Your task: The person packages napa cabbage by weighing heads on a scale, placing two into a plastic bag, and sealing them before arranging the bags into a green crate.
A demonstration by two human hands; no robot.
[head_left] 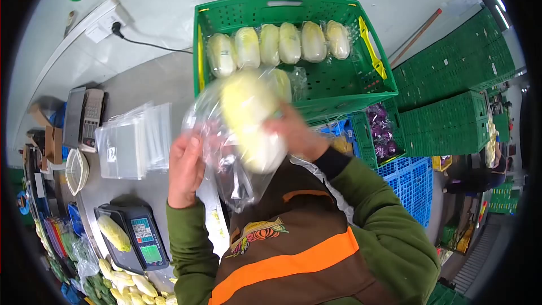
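Held a napa cabbage (251, 121) partly inside a clear bag (228, 183), up in the air before the chest, between both hands and just short of the green crate (339, 93). Blurred by motion, so could not tell leaf end from stem end. Read the long axis as running away from the body toward the crate, leaning a little left at the far end. Wrapped right hand (299, 135) around the cabbage's right flank, closed on it and touching. Pinched the bag's loose edge with left hand (185, 169), closed on plastic just left of the cabbage, not on the vegetable itself. Judged right hand the nearer one, with the cabbage directly to its left. Saw a row of bagged cabbages (276, 42) along the crate's far wall, one more just below them. Noted on the counter (164, 79), off to the left, a stack of spare bags (132, 141), and nearer the body a scale (144, 237) bearing a bare cabbage (113, 232). Spotted loose cabbages (132, 285) below the scale, purple cabbages (381, 130) in a blue crate (409, 183) on the right.
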